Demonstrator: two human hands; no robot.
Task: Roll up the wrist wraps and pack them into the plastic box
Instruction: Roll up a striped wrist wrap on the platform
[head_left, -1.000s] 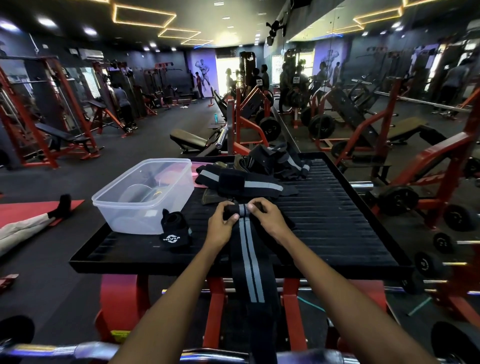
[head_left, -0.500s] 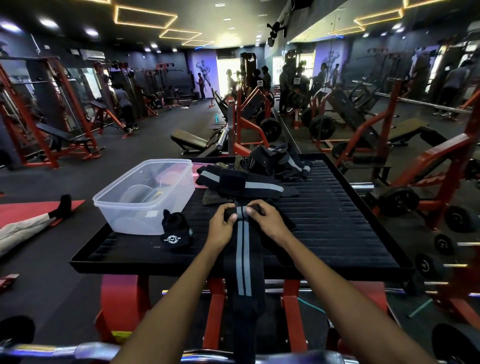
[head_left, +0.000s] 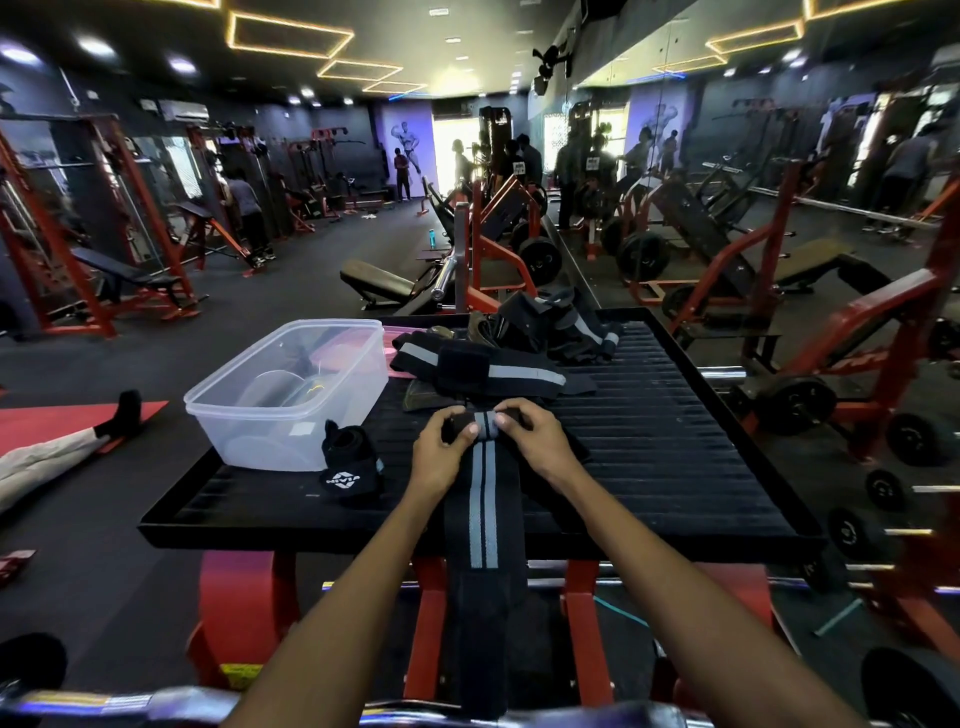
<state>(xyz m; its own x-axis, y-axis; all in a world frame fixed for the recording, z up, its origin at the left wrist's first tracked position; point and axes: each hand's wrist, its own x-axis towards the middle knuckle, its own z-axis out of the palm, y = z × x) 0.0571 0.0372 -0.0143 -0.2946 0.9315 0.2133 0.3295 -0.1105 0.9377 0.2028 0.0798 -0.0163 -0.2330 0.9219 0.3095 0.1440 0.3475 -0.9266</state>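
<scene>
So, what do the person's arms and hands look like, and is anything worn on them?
Both arms are bare from the bottom edge of the picture to the wrists: no sleeves show. The left hand and right hand are bare too, with no gloves, and no watch, band or ring that I can make out. The nails look short and plain.

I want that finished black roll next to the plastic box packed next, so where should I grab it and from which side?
Probably pinch the rolled wrist wrap across its upper body, coming from above. It stands free on the platform beside the plastic box, which blocks its left side. Both hands are busy with the striped wrap.
</scene>
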